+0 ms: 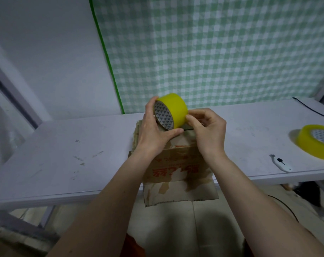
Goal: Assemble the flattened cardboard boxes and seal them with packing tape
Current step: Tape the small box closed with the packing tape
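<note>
A brown cardboard box (177,164) with red printing stands on the white table (68,154), one flap hanging over the front edge. Above its top I hold a yellow roll of packing tape (173,108) upright. My left hand (153,130) grips the roll from the left, fingers over its top and thumb beneath. My right hand (207,128) pinches the tape's loose end at the roll's right side, just above the box top.
A second yellow tape roll (315,141) lies flat at the table's right end. A white utility knife (280,163) lies near the front edge to its left. A black cable (313,110) runs along the back right. A green checked curtain hangs behind.
</note>
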The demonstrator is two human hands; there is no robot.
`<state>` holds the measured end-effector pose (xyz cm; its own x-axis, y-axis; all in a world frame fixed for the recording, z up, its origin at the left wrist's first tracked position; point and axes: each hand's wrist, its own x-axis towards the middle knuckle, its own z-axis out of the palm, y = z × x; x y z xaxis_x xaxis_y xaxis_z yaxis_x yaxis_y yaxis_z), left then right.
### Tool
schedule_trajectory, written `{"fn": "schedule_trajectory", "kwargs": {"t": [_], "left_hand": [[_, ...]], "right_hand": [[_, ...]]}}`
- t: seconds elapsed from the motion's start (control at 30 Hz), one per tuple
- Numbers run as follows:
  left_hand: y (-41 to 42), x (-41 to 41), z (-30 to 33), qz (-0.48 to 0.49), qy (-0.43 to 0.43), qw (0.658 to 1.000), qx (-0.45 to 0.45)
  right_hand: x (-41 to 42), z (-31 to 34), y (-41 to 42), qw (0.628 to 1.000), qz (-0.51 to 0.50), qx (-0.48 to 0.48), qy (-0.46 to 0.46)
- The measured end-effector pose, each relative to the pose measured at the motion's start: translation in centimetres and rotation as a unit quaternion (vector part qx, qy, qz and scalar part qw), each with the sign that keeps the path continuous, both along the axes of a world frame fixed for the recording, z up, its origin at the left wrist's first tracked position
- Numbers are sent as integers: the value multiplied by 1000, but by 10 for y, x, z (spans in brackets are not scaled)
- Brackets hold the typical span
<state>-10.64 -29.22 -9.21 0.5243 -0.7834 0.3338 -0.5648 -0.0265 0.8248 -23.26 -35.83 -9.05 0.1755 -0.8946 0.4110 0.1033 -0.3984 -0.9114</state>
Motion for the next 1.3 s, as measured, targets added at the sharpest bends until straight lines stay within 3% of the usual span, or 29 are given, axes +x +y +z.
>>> {"fn": "schedule_trajectory", "kwargs": {"t": [0.47,0.73,1.0,1.1,1.3], "left_hand": [[0,5,-4,-15,-12,1000,-20],[1,5,-3,-22,-19,1000,-12],[0,4,1,-8,-6,1000,14],[1,3,2,-11,-7,1000,21],[3,2,3,-12,-1,1000,16]], "right_hand": [[2,-3,3,1000,-3,15,-3],[-1,-7,-8,994,40,-28,99],[-6,-4,-1,989,78,-81,94],[-6,-5,0,997,55,-46,34],[0,-9,3,999,14,-46,6]]}}
